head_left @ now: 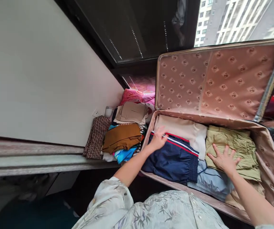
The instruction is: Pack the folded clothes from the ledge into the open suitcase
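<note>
An open suitcase [152, 124] with a pink patterned lining holds folded clothes. My left hand [159, 139] rests on the upper left of the navy shorts [172, 160], which have a red and white stripe; its fingers are slightly bent and apart, a little blurred. With fingers spread, my right hand [226, 159] lies flat on the olive-green folded shorts [232, 140] at the right. Behind the navy shorts is a cream folded garment [182, 127]. Partly covered light blue clothing [208, 181] with a dark cord and a beige garment [244, 192] lie along the front.
The suitcase lid [213, 79] stands raised against the window. Left of the case are piled clothes, including a brown folded garment [122, 136], a beige one [132, 113] and a dark patterned one [97, 135]. A white wall [55, 70] rises at the left.
</note>
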`<move>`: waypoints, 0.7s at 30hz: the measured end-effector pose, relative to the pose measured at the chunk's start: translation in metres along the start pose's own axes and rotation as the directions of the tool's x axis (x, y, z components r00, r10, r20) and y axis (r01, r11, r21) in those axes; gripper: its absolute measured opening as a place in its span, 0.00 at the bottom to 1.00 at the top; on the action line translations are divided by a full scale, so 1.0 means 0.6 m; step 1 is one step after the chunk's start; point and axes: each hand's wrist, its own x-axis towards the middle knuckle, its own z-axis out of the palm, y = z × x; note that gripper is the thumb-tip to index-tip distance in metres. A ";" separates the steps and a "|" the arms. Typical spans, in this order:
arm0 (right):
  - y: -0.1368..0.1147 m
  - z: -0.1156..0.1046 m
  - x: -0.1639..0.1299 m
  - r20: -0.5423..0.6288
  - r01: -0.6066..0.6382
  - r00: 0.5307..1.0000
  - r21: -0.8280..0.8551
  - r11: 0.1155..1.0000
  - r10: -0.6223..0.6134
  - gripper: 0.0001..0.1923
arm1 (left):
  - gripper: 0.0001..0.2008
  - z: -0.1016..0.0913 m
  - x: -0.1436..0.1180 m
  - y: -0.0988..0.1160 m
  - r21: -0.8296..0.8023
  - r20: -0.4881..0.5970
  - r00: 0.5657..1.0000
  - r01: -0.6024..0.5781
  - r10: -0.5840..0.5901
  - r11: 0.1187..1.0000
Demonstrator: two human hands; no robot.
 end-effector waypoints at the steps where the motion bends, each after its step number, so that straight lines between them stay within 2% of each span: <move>1: -0.003 0.000 -0.004 -0.010 -0.014 1.000 -0.015 1.000 0.014 0.46 | 0.15 -0.047 0.008 -0.046 0.032 -0.076 0.993 0.090 -0.087 0.995; 2: -0.009 0.001 -0.010 -0.025 -0.030 0.999 -0.033 0.999 0.029 0.45 | 0.14 -0.092 0.015 -0.093 0.074 -0.142 0.974 0.187 -0.176 0.979; 4: -0.026 0.001 -0.027 -0.071 -0.057 0.996 -0.073 0.996 0.052 0.42 | 0.14 -0.171 0.025 -0.181 0.177 -0.199 0.926 0.356 -0.321 0.917; 6: -0.054 0.000 -0.050 -0.118 -0.071 0.991 -0.103 0.992 0.059 0.38 | 0.14 -0.227 0.031 -0.254 0.287 -0.186 0.887 0.460 -0.422 0.841; 7: -0.071 -0.002 -0.063 -0.139 -0.068 0.989 -0.112 0.991 0.052 0.37 | 0.14 -0.244 0.034 -0.283 0.338 -0.164 0.874 0.486 -0.458 0.806; 10: -0.127 -0.011 -0.106 -0.196 -0.036 0.981 -0.106 0.994 0.015 0.33 | 0.16 -0.255 0.051 -0.340 0.443 -0.068 0.858 0.483 -0.509 0.755; 13: -0.176 -0.020 -0.146 -0.238 -0.038 0.971 -0.057 0.998 0.024 0.32 | 0.20 -0.230 0.083 -0.364 0.451 0.008 0.863 0.448 -0.505 0.772; 15: -0.194 -0.024 -0.168 -0.251 -0.051 0.967 -0.015 0.999 0.046 0.33 | 0.22 -0.216 0.108 -0.375 0.419 -0.012 0.851 0.481 -0.525 0.770; 18: -0.194 -0.023 -0.200 -0.290 -0.042 0.956 0.026 0.999 0.048 0.34 | 0.26 -0.223 0.135 -0.403 0.355 -0.136 0.774 0.621 -0.619 0.699; 21: -0.171 -0.014 -0.233 -0.303 -0.052 0.951 0.038 0.998 0.061 0.36 | 0.28 -0.259 0.138 -0.449 0.261 -0.275 0.665 0.747 -0.694 0.612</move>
